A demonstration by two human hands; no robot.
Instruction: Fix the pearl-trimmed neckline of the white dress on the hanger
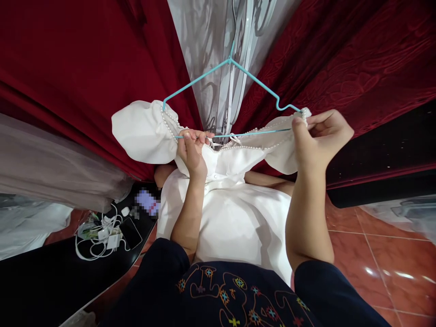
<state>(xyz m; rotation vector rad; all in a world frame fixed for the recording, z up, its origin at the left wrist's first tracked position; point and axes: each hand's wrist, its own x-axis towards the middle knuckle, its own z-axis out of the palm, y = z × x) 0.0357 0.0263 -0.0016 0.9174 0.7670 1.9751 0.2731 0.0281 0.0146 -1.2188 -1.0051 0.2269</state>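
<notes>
A light-blue hanger [200, 81] hangs upright in front of me, with a white dress [235, 213] on it. The puffed sleeve on the left covers one end of the hanger, and pearl-like beads edge the neckline. My left hand [194, 152] is closed around the hanger's lower bar and the dress edge beside the left sleeve. At the other end, my right hand [316, 136] pinches the beaded shoulder of the dress near the hanger's tip. The dress's skirt spreads over my lap.
Red curtains [85, 54] hang on both sides of a pale sheer cloth [197, 41]. On the left, a black bench [68, 281] holds white cables [83, 254], a phone [131, 234] and a purple item [148, 202]. Red floor tiles [347, 254] show on the right.
</notes>
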